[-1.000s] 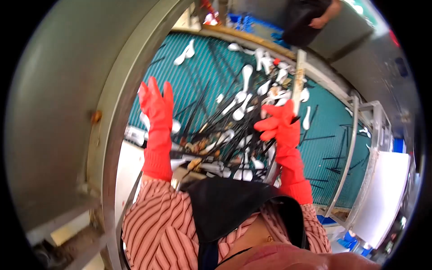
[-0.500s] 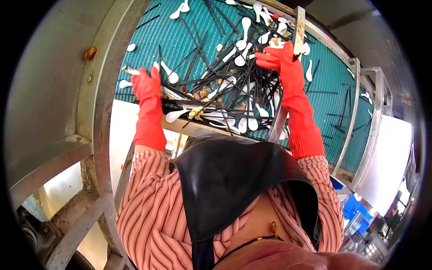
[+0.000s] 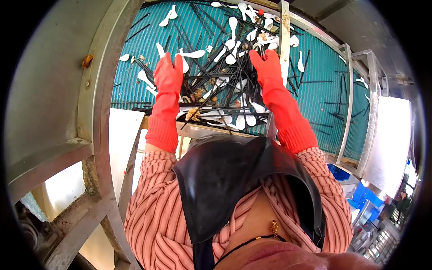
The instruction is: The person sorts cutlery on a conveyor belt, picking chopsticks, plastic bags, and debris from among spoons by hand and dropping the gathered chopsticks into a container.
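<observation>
Both hands wear red rubber gloves over a green ribbed surface (image 3: 126, 85) strewn with black chopsticks (image 3: 315, 82) and white spoons. My left hand (image 3: 168, 74) is closed at the left of the pile, with white spoons (image 3: 192, 54) at its fingertips; its exact hold is partly hidden. My right hand (image 3: 267, 69) has its fingers bent at the right of the pile, against a bundle of black chopsticks; whether it grips them is unclear. Food scraps (image 3: 192, 114) lie between the hands near the front edge.
A metal bar (image 3: 285, 40) crosses the surface just right of my right hand. Metal rails (image 3: 348, 103) and a white panel (image 3: 389, 139) stand farther right. On the left is a metal frame (image 3: 101, 90). A red round piece (image 3: 261, 12) lies at the back.
My left hand has moved right toward the pile and now has spoons at its fingertips. My right hand has shifted slightly left, its fingers more bent, among the chopsticks.
</observation>
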Available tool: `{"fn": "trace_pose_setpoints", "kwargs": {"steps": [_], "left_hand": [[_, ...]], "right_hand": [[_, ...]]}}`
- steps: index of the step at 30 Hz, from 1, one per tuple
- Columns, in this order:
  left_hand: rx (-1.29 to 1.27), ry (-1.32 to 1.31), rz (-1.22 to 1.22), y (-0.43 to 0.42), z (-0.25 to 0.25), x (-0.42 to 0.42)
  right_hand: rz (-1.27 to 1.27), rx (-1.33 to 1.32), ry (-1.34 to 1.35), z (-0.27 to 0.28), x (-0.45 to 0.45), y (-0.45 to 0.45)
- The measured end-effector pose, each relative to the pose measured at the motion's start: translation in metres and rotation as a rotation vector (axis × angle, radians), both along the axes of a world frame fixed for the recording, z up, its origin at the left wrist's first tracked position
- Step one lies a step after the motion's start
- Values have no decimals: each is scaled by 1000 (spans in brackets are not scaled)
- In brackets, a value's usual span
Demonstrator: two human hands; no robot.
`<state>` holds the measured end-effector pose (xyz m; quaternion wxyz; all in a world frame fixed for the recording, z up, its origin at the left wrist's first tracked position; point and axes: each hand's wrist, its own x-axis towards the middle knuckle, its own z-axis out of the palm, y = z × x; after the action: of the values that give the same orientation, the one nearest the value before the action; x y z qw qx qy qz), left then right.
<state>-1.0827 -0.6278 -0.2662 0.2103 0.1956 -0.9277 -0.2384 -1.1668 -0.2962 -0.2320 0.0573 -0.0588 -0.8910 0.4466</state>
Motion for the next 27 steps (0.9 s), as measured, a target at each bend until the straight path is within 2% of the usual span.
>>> {"fn": "trace_pose_setpoints", "kwargs": {"steps": [1,4,5,8,9,12,13,14,17,18,20,21,22,24,25,27], "left_hand": [[23,-71,-5,-3,5,-1],[-14,-318,40,-14,4,-6],[-37,-336,68,-16,-9,-8],[-37,-461,-8,13,22,-12],[-62,-472,4,26,18,-18],[59,-426,-88,65,27,-27],[92,-394,-147,74,19,-30],[124,-362,-205,84,11,-34],[297,-370,-246,105,16,-39],[348,-380,-249,106,9,-45],[550,-384,-266,106,-1,-55],[651,-384,-271,105,-5,-61],[754,-390,-331,102,-9,-65],[958,-389,-449,94,-12,-75],[1143,-419,-579,92,-6,-74],[1137,-391,-674,88,-1,-72]], "right_hand": [[-16,-16,-97,11,7,-4],[-104,-122,0,-5,13,-17],[-109,-108,-65,-4,19,-13],[-127,-219,-119,-3,18,-17],[-115,-286,-181,8,21,-20],[-132,-396,-127,-52,5,-24],[-148,-299,-327,-37,6,-24],[-124,-364,-303,-31,9,-27],[-60,-806,-334,-35,4,-31],[-43,-766,-443,-13,7,-29],[-98,-713,-424,-13,4,-34],[-32,-798,-439,-19,0,-35],[55,-815,-447,-23,-5,-36],[5,-882,-289,-26,0,-56],[33,-869,-331,-42,-9,-54],[90,-920,-389,-53,-15,-53]]}}
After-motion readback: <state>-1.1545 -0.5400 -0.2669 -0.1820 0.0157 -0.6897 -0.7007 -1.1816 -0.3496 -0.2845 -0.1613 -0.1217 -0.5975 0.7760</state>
